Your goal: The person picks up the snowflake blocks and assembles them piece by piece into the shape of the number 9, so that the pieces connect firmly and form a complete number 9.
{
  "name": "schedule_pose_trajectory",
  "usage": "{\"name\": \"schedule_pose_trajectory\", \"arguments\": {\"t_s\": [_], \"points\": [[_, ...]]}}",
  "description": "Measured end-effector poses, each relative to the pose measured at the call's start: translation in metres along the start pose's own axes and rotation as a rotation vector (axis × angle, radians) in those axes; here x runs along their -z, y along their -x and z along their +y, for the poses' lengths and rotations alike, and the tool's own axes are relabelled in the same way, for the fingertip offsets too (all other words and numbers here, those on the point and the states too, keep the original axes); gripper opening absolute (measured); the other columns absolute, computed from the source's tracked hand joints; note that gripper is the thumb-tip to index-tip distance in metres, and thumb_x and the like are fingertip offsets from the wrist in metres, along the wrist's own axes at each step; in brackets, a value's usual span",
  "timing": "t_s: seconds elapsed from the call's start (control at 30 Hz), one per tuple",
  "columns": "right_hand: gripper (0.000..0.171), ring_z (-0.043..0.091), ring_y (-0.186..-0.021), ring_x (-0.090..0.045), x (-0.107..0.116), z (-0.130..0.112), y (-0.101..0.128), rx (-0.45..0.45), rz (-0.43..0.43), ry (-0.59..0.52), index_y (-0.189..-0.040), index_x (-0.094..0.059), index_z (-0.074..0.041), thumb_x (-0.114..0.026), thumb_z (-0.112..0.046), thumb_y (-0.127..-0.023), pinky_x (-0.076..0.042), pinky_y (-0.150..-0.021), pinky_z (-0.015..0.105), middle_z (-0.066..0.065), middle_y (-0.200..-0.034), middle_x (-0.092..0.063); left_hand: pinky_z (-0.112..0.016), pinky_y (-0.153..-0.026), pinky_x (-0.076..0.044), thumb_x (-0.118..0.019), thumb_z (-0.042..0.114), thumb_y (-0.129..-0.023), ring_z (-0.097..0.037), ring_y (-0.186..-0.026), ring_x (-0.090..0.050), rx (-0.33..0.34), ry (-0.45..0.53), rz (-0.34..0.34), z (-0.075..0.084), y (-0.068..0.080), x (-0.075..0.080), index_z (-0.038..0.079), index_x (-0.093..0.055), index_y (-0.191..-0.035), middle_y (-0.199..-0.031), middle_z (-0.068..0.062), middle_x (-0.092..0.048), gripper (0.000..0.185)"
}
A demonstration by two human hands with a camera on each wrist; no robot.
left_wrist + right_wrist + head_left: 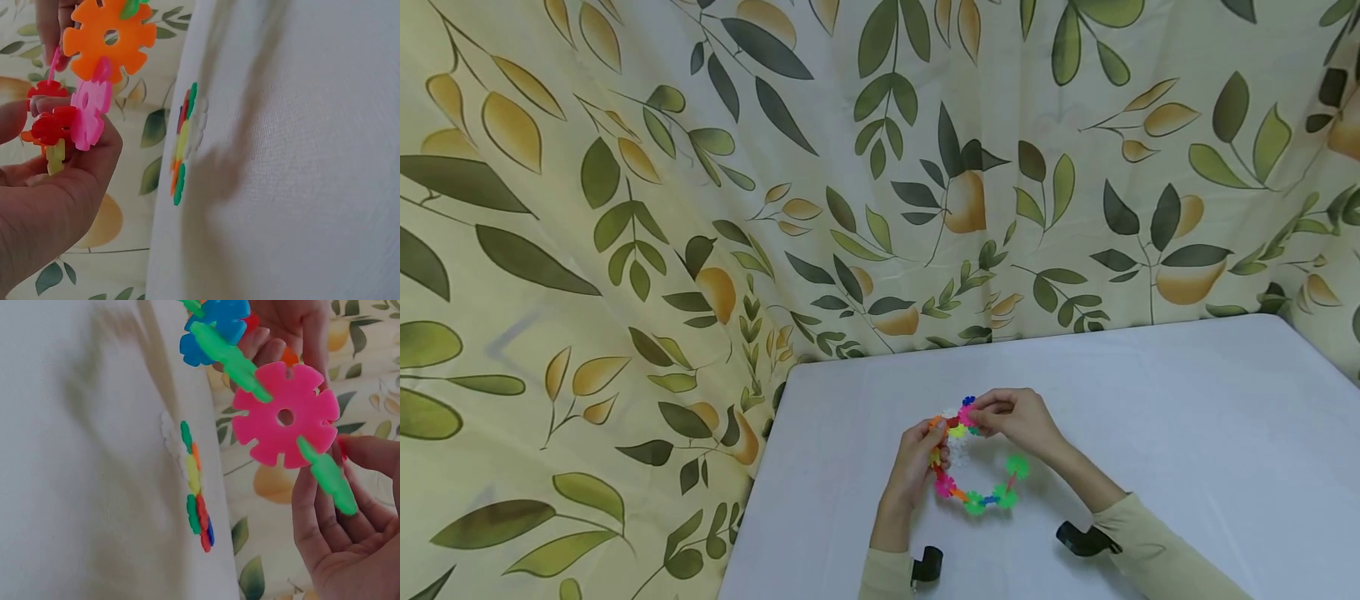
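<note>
A ring-shaped chain of colourful notched plastic discs [974, 503] hangs between both hands, above the table. My left hand [916, 457] grips one stretch of it; in the left wrist view, red and yellow discs [50, 128] sit among its fingers, with a pink disc [87, 112] and an orange disc [111, 39] beyond. At the upper end, my right hand [1021, 422] pinches a pink disc [966, 416] between thumb and fingers, close to a red disc [47, 90]. The chain's other end, with a green disc [1017, 466], hangs free to the right.
Loose discs [182, 140] in several colours, white ones among them, lie on the white-covered table [1150, 417] behind the hands. Black wrist cameras [928, 565] are strapped at both sleeves. A leaf-patterned curtain [880, 208] borders the table at the back and left.
</note>
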State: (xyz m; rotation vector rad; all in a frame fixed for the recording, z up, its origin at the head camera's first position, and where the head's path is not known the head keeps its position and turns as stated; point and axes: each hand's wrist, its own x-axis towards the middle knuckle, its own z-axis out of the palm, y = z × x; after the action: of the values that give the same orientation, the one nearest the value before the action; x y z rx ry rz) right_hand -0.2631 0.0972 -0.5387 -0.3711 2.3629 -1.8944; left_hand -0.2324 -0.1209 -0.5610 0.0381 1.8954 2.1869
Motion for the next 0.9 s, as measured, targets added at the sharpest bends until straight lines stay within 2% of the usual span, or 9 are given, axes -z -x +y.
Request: {"name": "schedule_pose_trajectory", "arguments": {"t_s": [0.13,0.23,0.33,0.43,0.53,0.63,0.77,0.9], "points": [[0.023,0.036,-0.078,-0.075,0.0001,-0.0014,0.0012,0.008,-0.006,0.006,-0.106,-0.076,0.001,-0.079,-0.018,-0.094,-0.063,-0.074,0.043,0.011,-0.087,-0.077,-0.022,-0.064,-0.049,-0.058,0.027,-0.108,-0.014,-0.071,-0.05,-0.009,-0.011,-0.007,0.0003,0.0002,-0.0001,-0.008,-0.06,-0.122,-0.084,-0.002,-0.055,0.038],[0.019,0.04,-0.079,-0.074,-0.0001,-0.0031,0.0021,0.009,-0.005,-0.009,-0.104,-0.077,0.0,-0.079,-0.016,-0.094,-0.063,-0.073,0.039,0.011,-0.089,-0.077,-0.022,-0.065,-0.048,-0.057,0.026,-0.108,-0.016,-0.072,-0.051,-0.018,-0.01,-0.01,0.0018,0.0005,0.0,-0.007,-0.062,-0.125,-0.086,-0.003,-0.056,0.038],[0.015,0.046,-0.083,-0.073,-0.0006,-0.0038,0.0028,0.018,-0.011,-0.016,-0.103,-0.078,-0.002,-0.079,-0.014,-0.094,-0.063,-0.075,0.042,0.01,-0.091,-0.078,-0.022,-0.066,-0.048,-0.056,0.027,-0.108,-0.016,-0.073,-0.051,-0.019,-0.006,-0.01,0.0021,0.0003,-0.0002,-0.006,-0.064,-0.126,-0.088,-0.002,-0.056,0.038],[0.012,0.045,-0.083,-0.074,-0.0006,-0.0032,0.0029,0.028,-0.011,-0.01,-0.102,-0.079,-0.004,-0.079,-0.013,-0.093,-0.063,-0.074,0.041,0.009,-0.091,-0.078,-0.023,-0.066,-0.048,-0.057,0.028,-0.108,-0.016,-0.074,-0.051,-0.014,-0.006,-0.009,0.0013,0.0,-0.0007,-0.006,-0.065,-0.127,-0.088,-0.001,-0.056,0.04],[0.011,0.04,-0.08,-0.074,-0.0002,-0.0013,0.0029,0.037,-0.011,-0.002,-0.101,-0.08,-0.005,-0.08,-0.013,-0.093,-0.063,-0.073,0.035,0.009,-0.091,-0.078,-0.023,-0.067,-0.048,-0.058,0.029,-0.107,-0.017,-0.075,-0.051,-0.007,-0.001,-0.003,0.0004,-0.0005,-0.002,-0.007,-0.065,-0.126,-0.088,-0.001,-0.056,0.04],[0.011,0.038,-0.079,-0.075,-0.0004,-0.001,0.0037,0.043,-0.012,-0.007,-0.102,-0.08,-0.004,-0.079,-0.011,-0.093,-0.062,-0.072,0.03,0.009,-0.092,-0.078,-0.024,-0.069,-0.048,-0.059,0.029,-0.107,-0.017,-0.077,-0.051,0.004,0.008,0.001,0.0007,-0.0002,-0.0032,-0.003,-0.068,-0.122,-0.089,-0.002,-0.056,0.036],[0.012,0.043,-0.081,-0.074,-0.0011,-0.0005,0.0044,0.057,-0.013,-0.032,-0.102,-0.08,-0.002,-0.079,-0.01,-0.093,-0.062,-0.072,0.029,0.01,-0.091,-0.078,-0.023,-0.069,-0.048,-0.059,0.025,-0.107,-0.016,-0.076,-0.051,0.0,0.022,0.002,0.0014,0.0005,-0.0032,-0.002,-0.067,-0.12,-0.09,-0.003,-0.057,0.031],[0.014,0.04,-0.079,-0.074,-0.0017,0.0006,0.0041,0.066,-0.019,-0.059,-0.102,-0.079,0.001,-0.079,-0.01,-0.093,-0.062,-0.073,0.03,0.014,-0.092,-0.078,-0.023,-0.067,-0.047,-0.059,0.022,-0.107,-0.016,-0.075,-0.051,-0.02,0.023,-0.003,0.0023,0.0014,-0.0021,-0.004,-0.065,-0.119,-0.087,-0.002,-0.056,0.029]]}}
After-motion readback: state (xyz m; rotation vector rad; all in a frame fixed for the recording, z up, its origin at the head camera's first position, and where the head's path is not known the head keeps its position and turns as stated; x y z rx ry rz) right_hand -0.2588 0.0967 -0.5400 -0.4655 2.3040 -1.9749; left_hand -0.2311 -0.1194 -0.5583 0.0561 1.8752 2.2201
